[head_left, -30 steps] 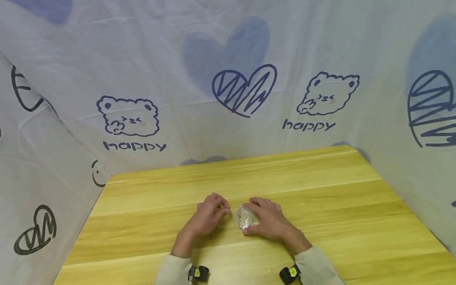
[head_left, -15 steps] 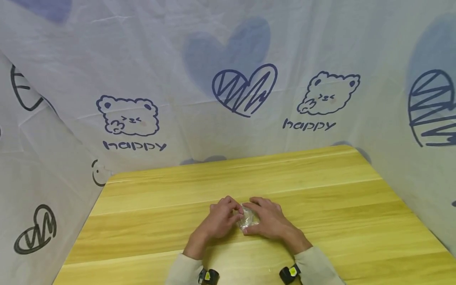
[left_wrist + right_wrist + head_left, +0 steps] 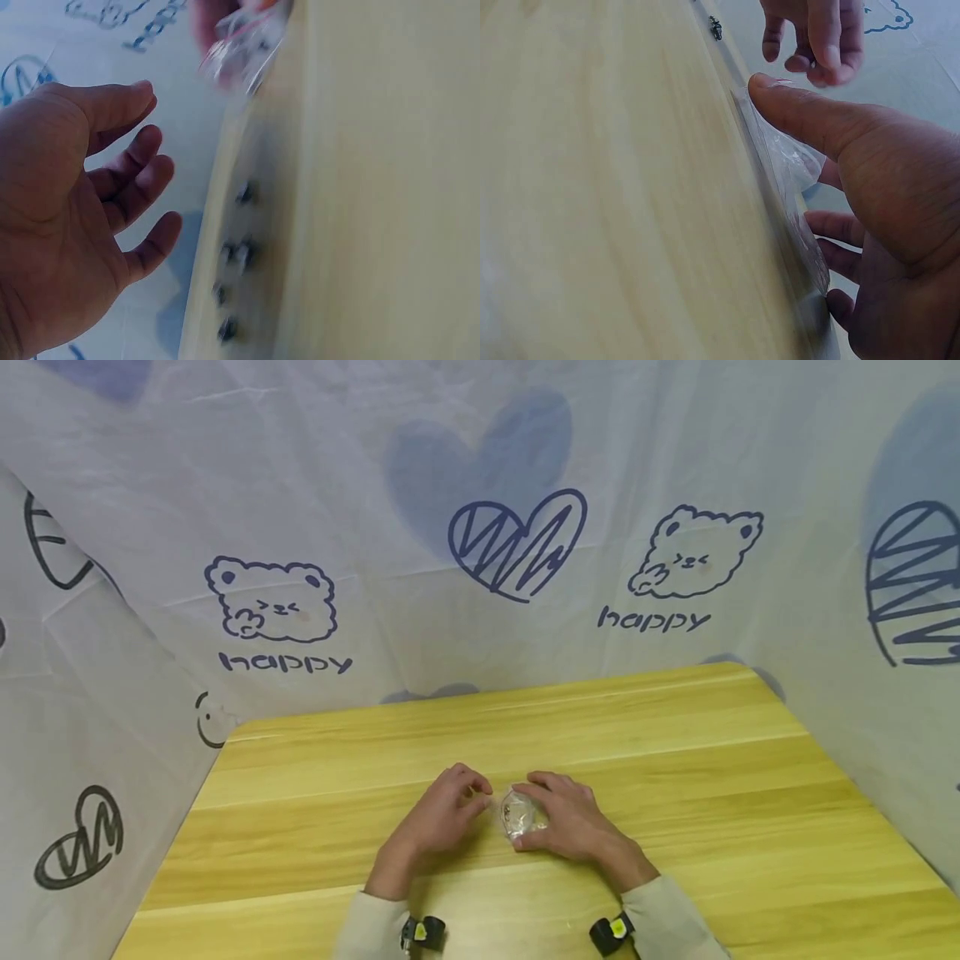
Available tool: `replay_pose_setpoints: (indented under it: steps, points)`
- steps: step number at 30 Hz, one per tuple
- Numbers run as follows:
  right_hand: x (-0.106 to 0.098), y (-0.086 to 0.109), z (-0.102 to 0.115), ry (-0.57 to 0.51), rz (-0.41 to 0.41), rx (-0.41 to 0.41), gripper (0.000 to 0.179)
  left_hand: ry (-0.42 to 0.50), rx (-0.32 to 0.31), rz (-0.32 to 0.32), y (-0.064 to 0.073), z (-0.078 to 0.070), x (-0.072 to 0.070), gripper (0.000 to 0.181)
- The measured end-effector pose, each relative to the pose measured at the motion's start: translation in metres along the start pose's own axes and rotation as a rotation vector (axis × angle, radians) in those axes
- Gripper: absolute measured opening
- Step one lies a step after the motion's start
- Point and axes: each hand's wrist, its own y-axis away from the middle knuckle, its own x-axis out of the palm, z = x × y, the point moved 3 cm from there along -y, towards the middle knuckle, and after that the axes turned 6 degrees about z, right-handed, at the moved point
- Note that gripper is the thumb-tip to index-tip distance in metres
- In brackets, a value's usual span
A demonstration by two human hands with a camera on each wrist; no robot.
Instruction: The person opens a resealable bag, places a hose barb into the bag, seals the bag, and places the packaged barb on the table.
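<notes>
A clear plastic zip bag [image 3: 517, 817] with a red seal line lies on the table under my right hand [image 3: 573, 818], which holds its edge between thumb and fingers. In the left wrist view, small dark pieces show inside the bag [image 3: 259, 41]. My left hand [image 3: 446, 810] is just left of the bag, apart from it. Its thumb and index fingertips come close together; whether something small sits between them cannot be made out. Several small dark metal pieces [image 3: 246, 255], blurred and screw-like, lie in a row on the table near the left hand. That hand hides them in the head view.
The wood-grain table [image 3: 675, 760] reaches back to a pale curtain [image 3: 375, 610] printed with hearts and bears, which hangs along the back and sides. Black bands with cameras [image 3: 429, 933] sit on both wrists.
Half a second ago my left hand reached right to the bag, its fingertips over it. Now it has drawn back left, away from the bag. The right hand stays at the bag.
</notes>
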Motion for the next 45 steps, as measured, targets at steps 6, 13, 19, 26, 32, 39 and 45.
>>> replay_pose_setpoints:
  steps: [6, 13, 19, 26, 32, 39, 45]
  points:
    - [0.0, 0.0, 0.0, -0.01, 0.003, 0.002, 0.077, 0.002, -0.063, -0.02, 0.007, 0.017, -0.014, 0.014]
    - [-0.001, 0.001, 0.001, -0.014, 0.004, 0.002, 0.078, -0.079, -0.115, -0.027, 0.016, 0.03, -0.023, 0.017]
    - [-0.001, 0.0, -0.001, -0.01, 0.007, 0.008, 0.078, -0.129, -0.176, -0.017, 0.023, 0.04, -0.029, 0.016]
    - [-0.001, 0.0, 0.0, -0.018, 0.009, 0.0, 0.078, -0.125, -0.223, 0.033, 0.031, 0.048, -0.029, 0.014]
    - [0.0, 0.001, 0.0, -0.016, 0.012, 0.0, 0.079, -0.189, -0.243, 0.033, 0.036, 0.05, -0.031, 0.014]
    - [0.001, 0.0, 0.0, -0.013, 0.01, 0.0, 0.078, -0.251, -0.22, 0.005, 0.038, 0.051, -0.033, 0.006]
    - [0.0, -0.001, 0.0, -0.015, 0.011, -0.001, 0.079, -0.277, -0.193, -0.015, 0.036, 0.051, -0.032, 0.003]
